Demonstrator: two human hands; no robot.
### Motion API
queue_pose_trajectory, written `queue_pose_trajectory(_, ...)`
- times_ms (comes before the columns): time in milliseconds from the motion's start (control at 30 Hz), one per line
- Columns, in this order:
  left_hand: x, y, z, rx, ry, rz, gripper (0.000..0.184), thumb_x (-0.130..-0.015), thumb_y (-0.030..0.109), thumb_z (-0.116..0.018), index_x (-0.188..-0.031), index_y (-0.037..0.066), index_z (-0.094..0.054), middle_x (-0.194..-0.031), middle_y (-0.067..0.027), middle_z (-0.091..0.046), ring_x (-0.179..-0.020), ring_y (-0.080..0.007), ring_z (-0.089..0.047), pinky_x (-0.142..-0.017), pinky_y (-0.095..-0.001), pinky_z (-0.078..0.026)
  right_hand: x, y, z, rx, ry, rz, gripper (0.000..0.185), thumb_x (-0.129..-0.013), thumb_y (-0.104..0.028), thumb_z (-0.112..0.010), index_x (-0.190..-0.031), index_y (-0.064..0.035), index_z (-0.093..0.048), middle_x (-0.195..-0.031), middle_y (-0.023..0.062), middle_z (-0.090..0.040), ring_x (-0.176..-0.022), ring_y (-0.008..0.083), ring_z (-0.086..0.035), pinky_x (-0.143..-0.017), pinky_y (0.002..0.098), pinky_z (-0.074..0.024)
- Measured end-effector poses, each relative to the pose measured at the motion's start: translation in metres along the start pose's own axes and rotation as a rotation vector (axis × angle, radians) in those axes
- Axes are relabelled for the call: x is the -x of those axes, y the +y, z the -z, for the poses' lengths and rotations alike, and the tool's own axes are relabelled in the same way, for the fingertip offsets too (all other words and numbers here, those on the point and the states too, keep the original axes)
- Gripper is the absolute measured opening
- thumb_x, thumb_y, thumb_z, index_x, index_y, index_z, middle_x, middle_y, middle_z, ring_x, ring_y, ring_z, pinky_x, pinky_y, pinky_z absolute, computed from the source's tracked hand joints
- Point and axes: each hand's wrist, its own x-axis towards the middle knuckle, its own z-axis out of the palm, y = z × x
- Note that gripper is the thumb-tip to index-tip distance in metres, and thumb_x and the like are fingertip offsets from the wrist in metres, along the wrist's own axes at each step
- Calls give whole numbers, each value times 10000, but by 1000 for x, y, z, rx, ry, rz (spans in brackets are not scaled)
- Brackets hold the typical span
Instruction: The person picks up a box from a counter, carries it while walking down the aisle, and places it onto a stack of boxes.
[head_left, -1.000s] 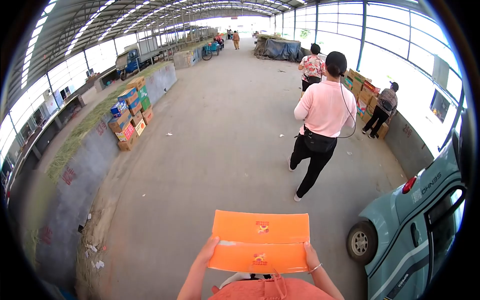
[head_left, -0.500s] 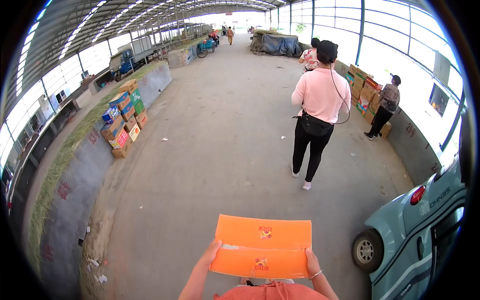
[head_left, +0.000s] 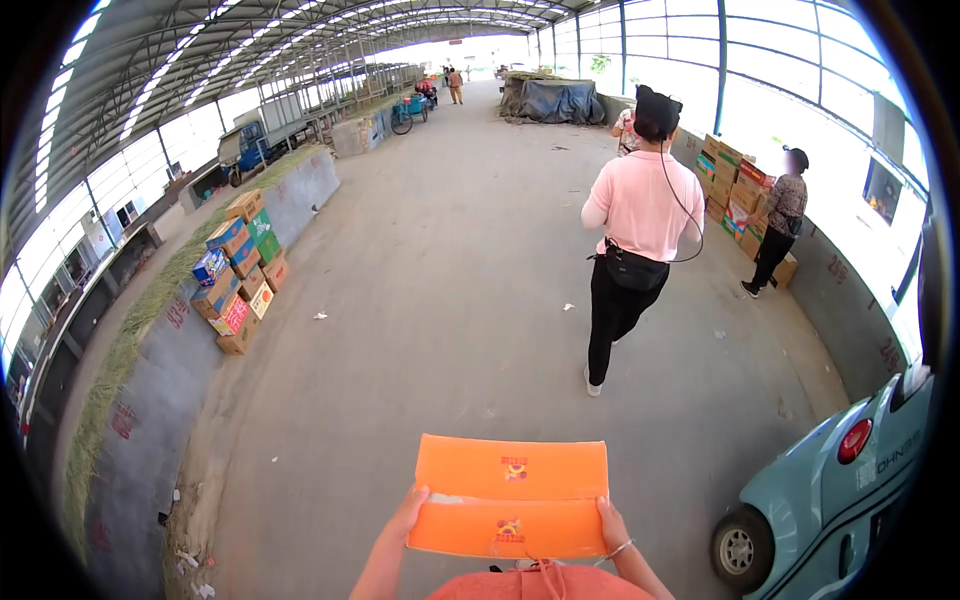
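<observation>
An orange cardboard box (head_left: 508,500) with small printed logos and a seam across its middle is held level in front of my body. My left hand (head_left: 409,508) grips its left edge, the thumb on top near the seam. On the opposite edge my right hand (head_left: 613,528) holds it the same way, with a bracelet at the wrist. The fingers under the box are hidden.
A person in a pink shirt (head_left: 645,205) walks ahead. A teal vehicle (head_left: 820,490) stands at lower right. Stacked cartons (head_left: 243,270) lean by the left wall (head_left: 165,400); another person (head_left: 785,215) stands by cartons (head_left: 735,190) on the right.
The teal vehicle and the left cartons have shifted lower and nearer in view. The person in pink has taken steps ahead. Both hands keep hold of the orange box.
</observation>
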Motion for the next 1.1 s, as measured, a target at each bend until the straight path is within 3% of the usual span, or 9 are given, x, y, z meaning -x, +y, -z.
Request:
queue_pose_trajectory(133, -60, 20, -28, 72, -49, 1, 610, -1011, 398, -517, -1487, 58, -346, -1410, -102, -501, -1265, -222, -520, -1045, -387, -450, -61, -42, 11, 86, -24, 49, 465, -1051, -368, -449, -1294, 17, -543, -1198, 106, -629, -1071, 175, -608, -933, 326, -497)
queue_pose_trajectory(233, -96, 26, -39, 68, -59, -32, 544, -1028, 382, -490, -1455, 63, -384, -1361, -115, -543, -1210, -231, -565, -1015, -404, -479, -93, -66, 13, -63, -61, -7, 456, -1055, -345, -445, -1320, 19, -523, -1207, 104, -628, -1078, 170, -607, -932, 315, -498)
queue_pose_trajectory(367, -143, 39, -54, 97, -30, 55, 514, -1033, 385, -481, -1426, 61, -415, -1337, -128, -564, -1178, -236, -591, -987, -417, -503, -136, -82, 21, -38, -24, -29, 446, -1053, -314, -457, -1347, 18, -502, -1231, 102, -617, -1092, 173, -603, -942, 313, -495)
queue_pose_trajectory(567, -220, 70, -66, 78, -59, 19, 521, -1026, 399, -490, -1413, 56, -425, -1317, -126, -581, -1157, -227, -604, -967, -407, -514, -211, -92, 16, -13, 0, 26, 450, -1039, -283, -478, -1378, 13, -478, -1265, 111, -596, -1114, 184, -596, -950, 319, -492)
queue_pose_trajectory(767, -340, 101, -58, 9, -80, 32, 529, -1021, 403, -497, -1411, 52, -428, -1319, -116, -578, -1153, -212, -605, -954, -395, -519, -290, -140, -19, 10, 63, 30, 417, -1040, -288, -468, -1332, 7, -502, -1225, 107, -602, -1098, 182, -595, -938, 328, -495)
queue_pose_trajectory(1100, -491, 220, -59, 36, -197, 17, 578, -1022, 356, -484, -1491, 52, -340, -1413, -95, -505, -1275, -208, -511, -1045, -381, -444, -433, -201, -85, -42, 95, 136, 403, -1039, -300, -467, -1286, 13, -522, -1177, 99, -614, -1040, 169, -601, -901, 320, -504)
